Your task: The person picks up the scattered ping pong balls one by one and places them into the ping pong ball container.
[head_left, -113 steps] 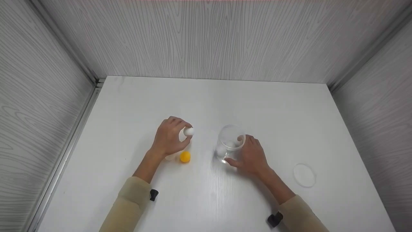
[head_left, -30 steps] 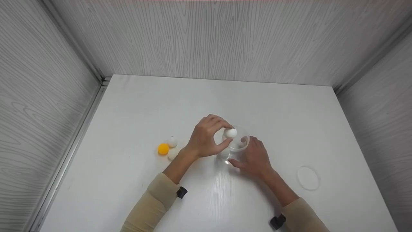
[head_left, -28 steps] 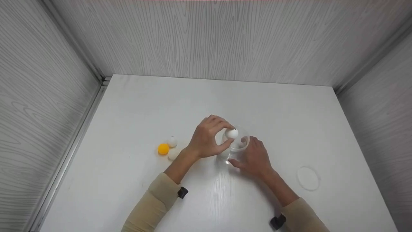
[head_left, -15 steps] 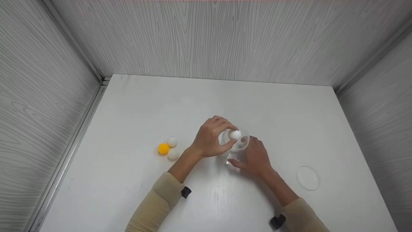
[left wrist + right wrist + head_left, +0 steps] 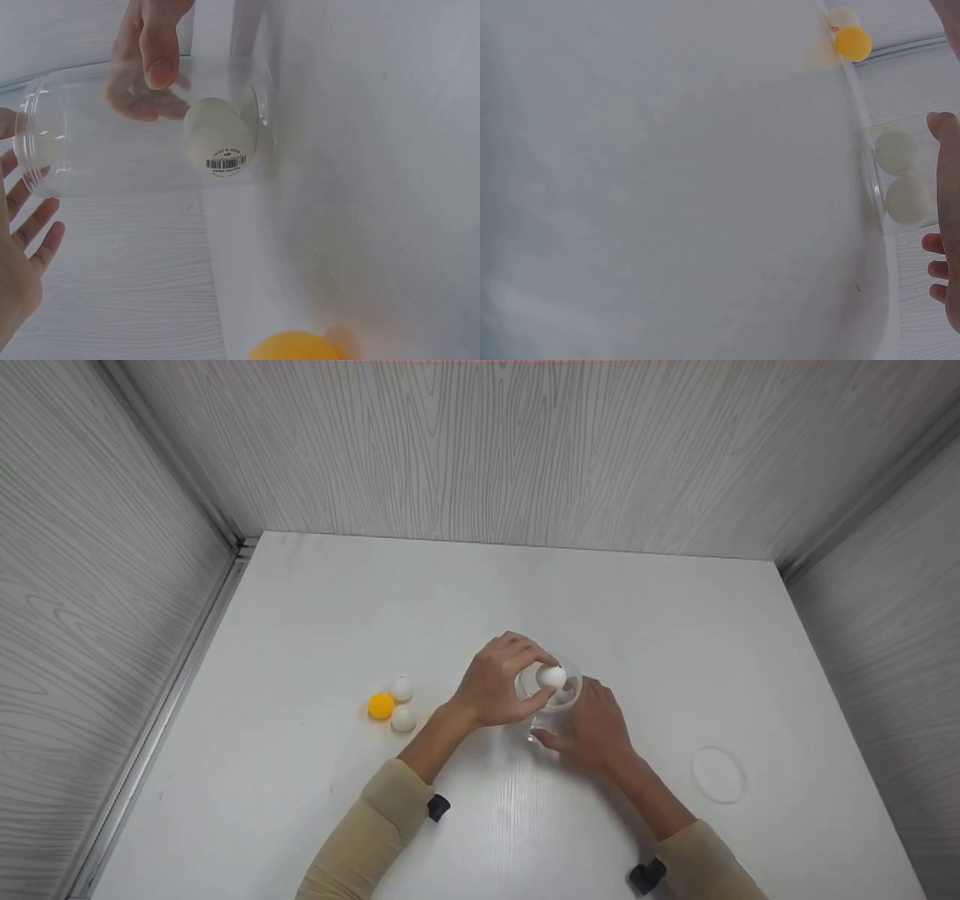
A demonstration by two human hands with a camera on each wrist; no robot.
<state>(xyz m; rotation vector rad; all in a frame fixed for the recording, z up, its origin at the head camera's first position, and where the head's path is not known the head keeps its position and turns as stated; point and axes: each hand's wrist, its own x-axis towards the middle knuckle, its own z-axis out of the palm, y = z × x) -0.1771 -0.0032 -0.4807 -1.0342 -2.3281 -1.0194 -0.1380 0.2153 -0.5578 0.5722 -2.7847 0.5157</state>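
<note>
My left hand (image 5: 493, 684) pinches a white ping-pong ball (image 5: 552, 677) between thumb and fingertips, overlapping the mouth of a clear plastic jar (image 5: 559, 708) in the head view. My right hand (image 5: 596, 729) grips that upright jar from its right side, thumb toward the front. Inside, at the jar's bottom, white balls (image 5: 217, 139) show in the left wrist view, one printed with a barcode. Left of my left wrist, an orange ball (image 5: 381, 706) lies on the table close to two more white balls, one behind (image 5: 401, 688) and one in front (image 5: 403, 718).
A round clear lid or ring (image 5: 718, 775) lies flat on the white table (image 5: 525, 825) to the right of my right hand. Wood-grain panels (image 5: 480, 450) enclose the table at the back and both sides.
My left hand was left of the jar with a white ball earlier. It has since come over the jar mouth, edging right and slightly down in the last second. My right hand keeps its grip.
</note>
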